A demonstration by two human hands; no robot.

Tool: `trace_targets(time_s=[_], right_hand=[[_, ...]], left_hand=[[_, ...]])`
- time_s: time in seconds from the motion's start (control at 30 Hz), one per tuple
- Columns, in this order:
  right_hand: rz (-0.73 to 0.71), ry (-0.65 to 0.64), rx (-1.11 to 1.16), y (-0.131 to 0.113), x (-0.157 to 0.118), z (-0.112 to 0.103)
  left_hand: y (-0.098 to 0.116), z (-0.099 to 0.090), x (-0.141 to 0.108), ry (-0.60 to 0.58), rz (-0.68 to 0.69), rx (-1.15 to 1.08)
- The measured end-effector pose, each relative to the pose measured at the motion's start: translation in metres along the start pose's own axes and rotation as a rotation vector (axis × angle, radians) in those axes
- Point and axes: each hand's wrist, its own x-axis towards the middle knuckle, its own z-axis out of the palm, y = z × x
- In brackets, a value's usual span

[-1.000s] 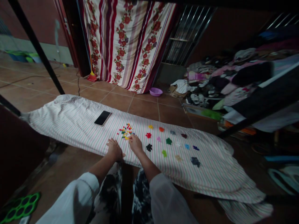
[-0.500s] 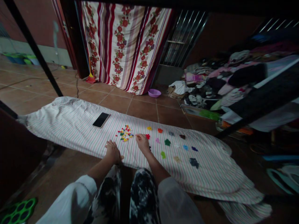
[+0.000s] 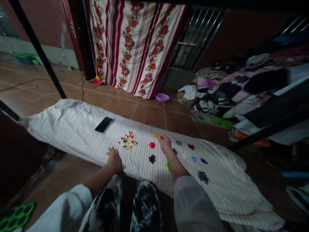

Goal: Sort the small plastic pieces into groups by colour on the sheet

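My right hand (image 3: pixel 165 144) is pinched over the cloth beside a small group of yellow pieces (image 3: pixel 154 136). A tiny yellow piece (image 3: pixel 159 137) shows at its fingertips. Below the wrist lie red pieces (image 3: pixel 152 145) and black pieces (image 3: pixel 152 159); the hand and forearm partly cover pink, green and lime ones. My left hand (image 3: pixel 114 160) rests on the cloth's near edge, fingers stretched out, holding nothing. Just above it lies a loose pile of mixed small coloured pieces (image 3: pixel 128 140).
A phone (image 3: pixel 104 124) lies on the striped cloth (image 3: pixel 70 129). Farther right are groups of grey (image 3: pixel 178 142), brown (image 3: pixel 191 147), light blue (image 3: pixel 194 159), dark blue (image 3: pixel 204 160) and dark grey pieces (image 3: pixel 202 176). Beyond stand a purple basin (image 3: pixel 162 97) and heaped clothes (image 3: pixel 231 83).
My right hand has moved right and away from the mixed pile, towards the yellow group, uncovering the red and black pieces. My left hand stays at the near edge. The view has shifted slightly.
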Motion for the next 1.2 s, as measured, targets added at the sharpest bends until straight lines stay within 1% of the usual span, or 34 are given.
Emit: trace_targets(time_s=[0.17, 0.33, 0.43, 0.57, 0.77, 0.9, 1.07, 1.2], right_hand=[[0.038, -0.024, -0.007, 0.010, 0.015, 0.006], [0.043, -0.049, -0.006, 0.009, 0.028, 0.011], [0.043, -0.072, 0.016, 0.009, 0.032, 0.014], [0.056, -0.112, 0.077, 0.012, 0.034, 0.016], [0.057, -0.144, 0.215, 0.012, 0.031, 0.018], [0.041, -0.128, 0.280, 0.010, 0.026, 0.018], [0.003, -0.063, 0.291, 0.006, 0.019, 0.013], [-0.083, -0.054, 0.258, -0.005, 0.004, 0.013]], left_hand=[[0.002, -0.003, -0.002, -0.008, -0.001, 0.056], [0.006, -0.009, -0.005, -0.008, -0.037, 0.083], [0.007, -0.012, -0.006, -0.019, -0.035, 0.122], [0.005, -0.014, -0.007, -0.014, -0.024, 0.105], [0.005, -0.016, -0.007, -0.043, -0.010, 0.132], [0.005, -0.014, -0.007, -0.030, -0.017, 0.119], [0.004, -0.008, -0.003, -0.018, -0.020, 0.066], [0.004, -0.004, 0.000, -0.003, -0.035, 0.034]])
